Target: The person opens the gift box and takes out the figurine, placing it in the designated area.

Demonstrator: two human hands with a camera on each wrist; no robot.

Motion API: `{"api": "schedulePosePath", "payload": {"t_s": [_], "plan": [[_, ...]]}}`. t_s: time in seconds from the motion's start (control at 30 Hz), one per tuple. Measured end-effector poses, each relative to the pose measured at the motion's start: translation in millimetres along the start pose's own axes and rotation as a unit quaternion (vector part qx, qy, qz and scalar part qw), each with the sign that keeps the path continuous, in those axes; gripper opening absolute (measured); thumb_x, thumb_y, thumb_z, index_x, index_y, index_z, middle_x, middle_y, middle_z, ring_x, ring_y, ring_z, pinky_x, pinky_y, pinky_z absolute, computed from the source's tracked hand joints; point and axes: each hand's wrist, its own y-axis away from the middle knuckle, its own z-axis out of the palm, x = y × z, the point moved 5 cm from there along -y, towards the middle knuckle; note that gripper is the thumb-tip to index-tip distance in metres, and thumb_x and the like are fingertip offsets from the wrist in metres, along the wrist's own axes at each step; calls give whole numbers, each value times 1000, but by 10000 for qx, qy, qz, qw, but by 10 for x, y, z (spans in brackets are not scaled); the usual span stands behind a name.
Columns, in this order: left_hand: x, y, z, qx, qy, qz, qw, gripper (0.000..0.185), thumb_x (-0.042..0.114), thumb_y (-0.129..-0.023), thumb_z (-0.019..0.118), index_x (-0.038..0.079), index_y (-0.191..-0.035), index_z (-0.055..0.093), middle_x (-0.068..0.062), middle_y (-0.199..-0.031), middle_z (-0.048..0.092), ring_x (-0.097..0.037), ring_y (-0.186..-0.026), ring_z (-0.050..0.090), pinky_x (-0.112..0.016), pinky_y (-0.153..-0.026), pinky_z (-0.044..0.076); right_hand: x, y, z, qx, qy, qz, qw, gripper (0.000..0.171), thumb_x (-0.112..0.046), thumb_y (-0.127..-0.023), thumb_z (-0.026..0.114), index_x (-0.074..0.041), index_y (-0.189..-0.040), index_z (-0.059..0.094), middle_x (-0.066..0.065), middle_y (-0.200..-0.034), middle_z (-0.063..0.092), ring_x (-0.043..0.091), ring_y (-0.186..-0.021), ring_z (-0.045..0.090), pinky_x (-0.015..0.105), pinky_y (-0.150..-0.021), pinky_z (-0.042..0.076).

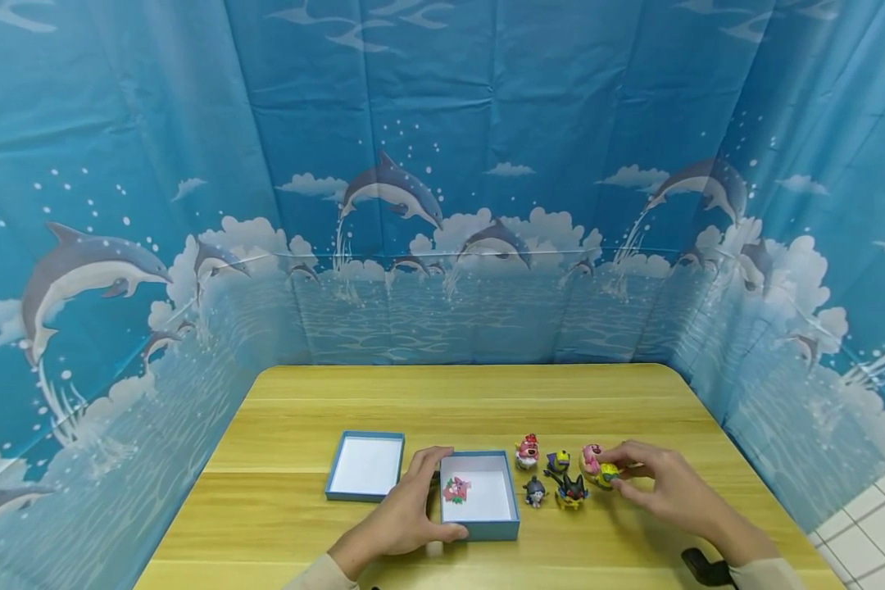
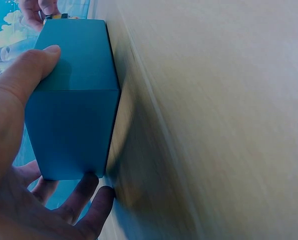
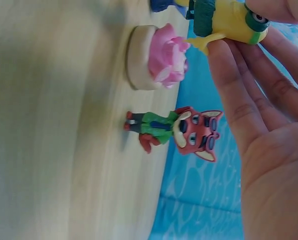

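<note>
My left hand [image 1: 411, 512] grips an open blue box [image 1: 479, 531], thumb on the near wall and fingers round the left and far sides. Inside its white interior, at the left, lies a small pink-and-green piece [image 1: 455, 490]. To the right, my right hand [image 1: 660, 483] pinches a yellow toy figurine [image 3: 228, 22] with green parts, between thumb and fingers. Close beside it is a pink figurine [image 1: 592, 457] on a pale base. A red fox figurine [image 3: 171, 127] in a green jacket stands near this hand in the right wrist view.
Between box and right hand stand a pink figurine with a red top [image 1: 528, 452], a yellow-and-blue one [image 1: 559, 461], a grey one [image 1: 535, 492] and a black-eared one [image 1: 571, 492]. A shallow blue lid [image 1: 365, 496] lies left on the wooden table [image 1: 265, 467]. Dolphin-print curtains surround it.
</note>
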Motion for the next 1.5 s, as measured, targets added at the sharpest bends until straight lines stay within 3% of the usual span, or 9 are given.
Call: {"api": "schedulePosePath", "payload": {"t_s": [0.2,0.47,0.8,1.0,1.27,1.5], "plan": [[-9,-3,5,-20,5,-68,10000,117,59,-92,99,30,-182,30,-5,-185,36,-34,-154,60,-61,-124,57,88,56,36,-229,-150,120,9996,40,7,-98,87,-3,-135,80,14,-126,83,3,-117,79,29,-87,72],[-27,-11,6,-49,27,-146,9999,117,59,-92,98,32,-182,29,-5,-185,35,-34,-154,60,-62,-123,57,169,95,87,-569,-107,439,9974,38,2,-100,85,-6,-136,80,15,-128,85,5,-113,80,35,-88,73],[-14,-16,4,-22,-23,-47,10000,119,59,-91,99,24,-182,30,-7,-185,36,-35,-154,61,-62,-124,57,256,143,157,-955,-257,883,9912,31,-1,-103,85,-6,-133,80,16,-127,84,6,-108,81,31,-87,72],[-31,-26,14,-63,-22,-63,10000,120,61,-92,98,23,-183,29,-7,-185,36,-34,-154,60,-61,-124,57,279,157,172,-1017,-248,861,9908,31,-2,-104,85,-4,-134,79,18,-128,83,14,-109,84,32,-87,72],[1,-13,-6,-21,35,-53,10000,119,58,-91,99,21,-182,31,-6,-183,38,-33,-154,59,-60,-126,55,284,149,180,-883,-3,678,9938,31,-5,-102,87,-9,-132,81,11,-125,85,0,-108,79,32,-87,72],[-8,-21,-6,8,-33,-5,10000,119,59,-92,99,22,-182,31,-6,-182,38,-33,-153,60,-61,-125,56,288,149,188,-928,-123,678,9933,33,-7,-103,88,-11,-135,80,11,-127,85,1,-110,78,33,-88,72]]}}
